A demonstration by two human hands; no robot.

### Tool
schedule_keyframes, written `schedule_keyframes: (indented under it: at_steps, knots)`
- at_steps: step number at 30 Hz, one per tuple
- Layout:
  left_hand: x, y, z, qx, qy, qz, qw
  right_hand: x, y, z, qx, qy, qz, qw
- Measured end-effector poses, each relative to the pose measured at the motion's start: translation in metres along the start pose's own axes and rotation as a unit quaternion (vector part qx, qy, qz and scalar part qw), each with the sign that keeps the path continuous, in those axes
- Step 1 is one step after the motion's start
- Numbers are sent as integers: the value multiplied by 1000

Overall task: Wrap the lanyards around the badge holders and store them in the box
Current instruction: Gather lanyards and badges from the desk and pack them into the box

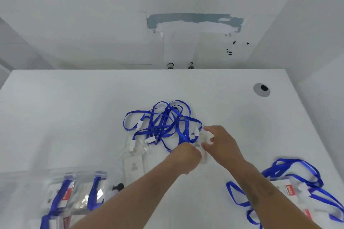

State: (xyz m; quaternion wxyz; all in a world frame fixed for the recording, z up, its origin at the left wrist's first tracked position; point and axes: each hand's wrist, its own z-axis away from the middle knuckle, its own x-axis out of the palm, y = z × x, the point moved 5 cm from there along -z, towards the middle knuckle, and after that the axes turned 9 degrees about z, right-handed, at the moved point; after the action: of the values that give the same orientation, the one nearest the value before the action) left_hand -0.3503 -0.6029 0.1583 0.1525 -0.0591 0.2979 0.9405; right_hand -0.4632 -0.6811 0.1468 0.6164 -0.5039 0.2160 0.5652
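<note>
Both hands meet at the right edge of a tangled heap of blue ribbon lanyards (163,122) mid white worktop (74,109). Left hand (188,156) is clenched, pinching a blue strand. Right hand (217,141) has thumb and fingers curled round a clear plastic badge holder (203,147) lying flat, blurred. More clear holders (133,154) lie under the heap. Wrapped holders with blue lanyards (78,193) sit front left; a loose lanyard-and-holder bunch (297,182) front right.

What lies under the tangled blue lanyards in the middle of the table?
Clear badge holders lie partly under the tangled lanyards. How many cannot be told: straps and the hands, left and right, cover some.
</note>
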Motion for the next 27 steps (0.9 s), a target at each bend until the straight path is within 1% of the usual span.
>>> schedule_keyframes:
  at_steps: [1, 2, 3, 4, 5, 7, 9, 10, 13, 16, 18, 20, 21, 22, 23, 24, 25, 27]
  knots:
    - [2, 0, -8, 1, 4, -24, 1000, 3, -1, -5, -9, -9, 9, 1000]
    - [3, 0, -16, 4, 26, 16, 1000, 6, 0, -9, -14, -16, 20, 1000]
    - [0, 1, -23, 12, 66, 32, 997, 8, 2, -14, -17, -19, 30, 999]
    - [-3, 0, -27, 22, 111, 12, 993, 10, 5, -17, -15, -20, 33, 999]
    - [-4, -1, -29, 23, 131, -2, 991, 12, 8, -20, -9, -22, 26, 999]
    - [-5, -6, -32, 26, 143, -8, 989, 15, 14, -22, 15, -29, -7, 999]
    - [-9, -7, -31, 40, 158, 16, 986, 15, 20, -23, 51, -45, -85, 994]
    - [-11, -7, -32, 47, 160, 24, 986, 15, 23, -22, 74, -62, -145, 985]
    - [-16, -12, -29, 34, 142, 18, 989, 9, 27, -8, 134, -127, -297, 937]
    - [-23, -9, -18, 41, 137, 49, 989, -4, 26, 8, 141, -152, -392, 896]
    - [-32, -4, -5, 58, 142, 103, 983, -10, 22, 20, 143, -155, -464, 861]
    - [-43, -2, 10, 60, 144, 191, 969, -14, 14, 32, 155, -155, -531, 818]
    - [-49, -3, 17, 55, 132, 249, 958, -15, 10, 38, 154, -154, -553, 804]
    - [-53, -3, 25, 53, 110, 304, 945, -18, 6, 43, 147, -154, -562, 799]
    - [-59, -2, 34, 58, 88, 348, 932, -21, 1, 48, 138, -149, -558, 804]
    - [-66, -1, 43, 69, 74, 375, 921, -26, -3, 52, 128, -131, -541, 821]
    - [-75, -2, 53, 81, 68, 389, 915, -31, -6, 55, 117, -94, -503, 851]
    - [-89, 1, 68, 97, 57, 399, 910, -47, -10, 60, 78, 9, -391, 917]
